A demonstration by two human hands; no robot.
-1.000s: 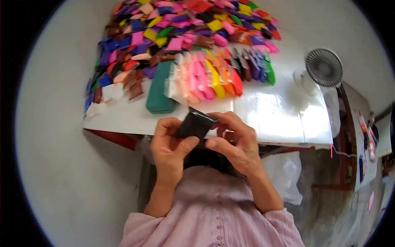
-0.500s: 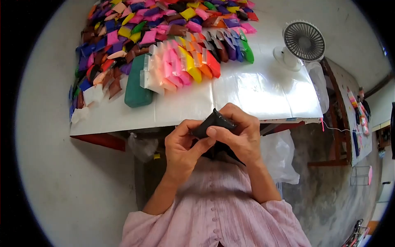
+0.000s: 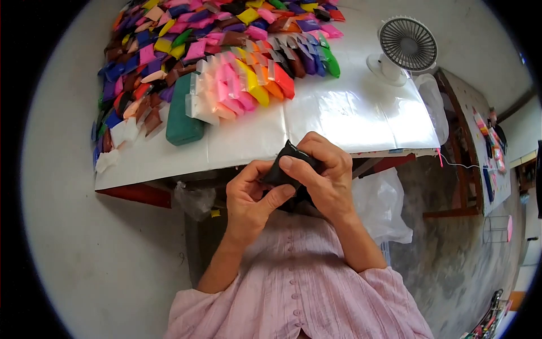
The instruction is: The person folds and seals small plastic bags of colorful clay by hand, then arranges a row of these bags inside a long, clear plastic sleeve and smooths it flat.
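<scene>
A small black packet [image 3: 280, 171] is held between both hands just off the front edge of the table. My left hand [image 3: 252, 195] grips its lower left side, thumb on the near face and fingers curled behind. With its thumb pressed on the upper part, my right hand [image 3: 324, 172] pinches the right side; its fingers wrap around the back. The packet's pointed top corner sticks up above the thumbs. Beyond the hands, a row of filled clear packets [image 3: 257, 85] in several colours leans against a dark green block [image 3: 183, 116].
A large heap of coloured packets [image 3: 149, 53] covers the back left of the silvery table [image 3: 339, 121]. A white fan [image 3: 407, 45] stands at the back right. Clear plastic bags [image 3: 384, 206] hang below the table edge. A side table [image 3: 474, 113] stands to the right.
The black packet has turned more upright, and my right thumb has moved up along it. My left thumb now lies lower on the packet. The whole view has shifted slightly.
</scene>
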